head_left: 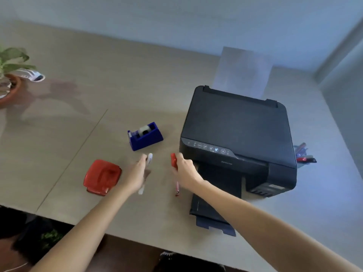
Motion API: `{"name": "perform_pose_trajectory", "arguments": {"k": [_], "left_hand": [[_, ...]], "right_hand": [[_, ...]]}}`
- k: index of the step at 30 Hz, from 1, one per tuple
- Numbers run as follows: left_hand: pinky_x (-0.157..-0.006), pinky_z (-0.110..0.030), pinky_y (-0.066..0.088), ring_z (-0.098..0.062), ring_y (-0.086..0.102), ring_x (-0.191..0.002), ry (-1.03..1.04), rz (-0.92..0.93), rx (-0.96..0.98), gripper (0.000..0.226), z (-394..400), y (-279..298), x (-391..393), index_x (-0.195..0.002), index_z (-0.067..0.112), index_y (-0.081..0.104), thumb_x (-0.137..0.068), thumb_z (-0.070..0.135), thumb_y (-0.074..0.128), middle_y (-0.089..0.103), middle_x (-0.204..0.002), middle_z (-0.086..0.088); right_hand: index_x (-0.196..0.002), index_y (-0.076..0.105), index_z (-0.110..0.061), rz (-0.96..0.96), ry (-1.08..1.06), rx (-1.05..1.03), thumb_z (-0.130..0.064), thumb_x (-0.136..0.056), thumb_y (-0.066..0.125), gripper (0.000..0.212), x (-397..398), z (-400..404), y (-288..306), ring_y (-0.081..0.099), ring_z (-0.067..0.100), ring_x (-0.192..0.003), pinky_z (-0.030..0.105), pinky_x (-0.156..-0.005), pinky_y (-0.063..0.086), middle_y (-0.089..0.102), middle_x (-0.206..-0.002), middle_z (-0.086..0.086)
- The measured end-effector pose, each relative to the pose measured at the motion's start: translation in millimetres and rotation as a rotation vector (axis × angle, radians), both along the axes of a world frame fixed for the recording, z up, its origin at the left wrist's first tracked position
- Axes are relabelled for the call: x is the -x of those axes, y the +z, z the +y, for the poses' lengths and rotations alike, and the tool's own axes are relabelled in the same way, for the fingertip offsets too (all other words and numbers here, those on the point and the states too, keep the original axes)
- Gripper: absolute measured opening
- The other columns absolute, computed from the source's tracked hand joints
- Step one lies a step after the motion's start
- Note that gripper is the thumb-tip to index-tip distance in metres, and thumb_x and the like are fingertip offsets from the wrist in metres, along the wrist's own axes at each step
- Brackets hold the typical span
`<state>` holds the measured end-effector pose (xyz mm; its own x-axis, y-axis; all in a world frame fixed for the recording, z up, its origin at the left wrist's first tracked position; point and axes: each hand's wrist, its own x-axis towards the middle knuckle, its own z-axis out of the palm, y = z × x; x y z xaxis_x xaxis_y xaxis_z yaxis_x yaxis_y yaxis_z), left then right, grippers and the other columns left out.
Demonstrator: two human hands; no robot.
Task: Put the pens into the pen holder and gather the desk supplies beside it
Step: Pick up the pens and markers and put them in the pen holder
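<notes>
Pens are clamped one in each hand, white pen (148, 159) in left hand (137, 174), red pen (173, 160) in right hand (184, 171), near the table's front edge; the holder (303, 154) sits behind the printer (235, 124), so a reach could knock it.

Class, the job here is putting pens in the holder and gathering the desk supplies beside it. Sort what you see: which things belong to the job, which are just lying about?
Belongs to the job:
white pen in the left hand
red pen in the right hand
blue tape dispenser
red hole punch
pen holder behind the printer

Just lying about:
black printer
potted plant
</notes>
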<state>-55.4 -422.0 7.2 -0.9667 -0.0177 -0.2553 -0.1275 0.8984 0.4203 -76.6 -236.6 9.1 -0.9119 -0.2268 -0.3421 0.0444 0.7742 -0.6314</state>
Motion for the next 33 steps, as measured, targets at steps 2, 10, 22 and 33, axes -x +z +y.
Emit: {"name": "perform_pose_trajectory", "arguments": {"k": [2, 10, 22, 33], "left_hand": [[-0.059, -0.032, 0.042, -0.019, 0.051, -0.063, -0.009, 0.131, -0.126, 0.038, 17, 40, 12, -0.129, 0.009, 0.038, -0.093, 0.01, 0.053, 0.052, -0.076, -0.001], [-0.053, -0.017, 0.044, -0.023, 0.062, -0.061, -0.365, 0.48, -0.387, 0.043, 201, 171, 55, -0.131, 0.02, 0.039, -0.093, 0.013, 0.059, 0.063, -0.072, -0.012], [-0.059, -0.026, 0.045, -0.026, 0.065, -0.071, -0.553, 0.345, -0.297, 0.01, 470, 108, 109, -0.103, -0.001, 0.055, -0.097, 0.006, 0.051, 0.067, -0.087, -0.018], [-0.088, -0.039, 0.053, -0.032, 0.068, -0.094, -0.723, 0.186, 0.26, 0.018, 516, 59, 139, -0.107, 0.006, 0.068, -0.094, 0.007, 0.056, 0.073, -0.103, -0.014]], "right_hand": [[-0.117, 0.036, -0.012, 0.169, 0.044, 0.131, -0.015, -0.094, 0.051, 0.027, 4, 21, 45, 0.055, 0.024, -0.061, 0.043, -0.059, 0.05, 0.059, -0.079, 0.014], [-0.125, 0.033, -0.019, 0.721, -0.389, 0.297, -0.009, -0.091, 0.055, 0.041, 18, 221, 167, 0.063, 0.018, -0.054, 0.023, -0.057, 0.052, 0.068, -0.069, 0.007], [-0.114, 0.033, -0.019, 0.616, -0.929, 0.213, -0.005, -0.087, 0.052, 0.036, 5, 442, 77, 0.062, 0.038, -0.067, 0.043, -0.066, 0.052, 0.067, -0.08, 0.019], [-0.126, 0.043, -0.012, 0.42, -0.512, 0.055, -0.007, -0.094, 0.051, 0.033, 30, 461, 11, 0.059, 0.034, -0.089, 0.032, -0.073, 0.043, 0.065, -0.1, 0.016]]}}
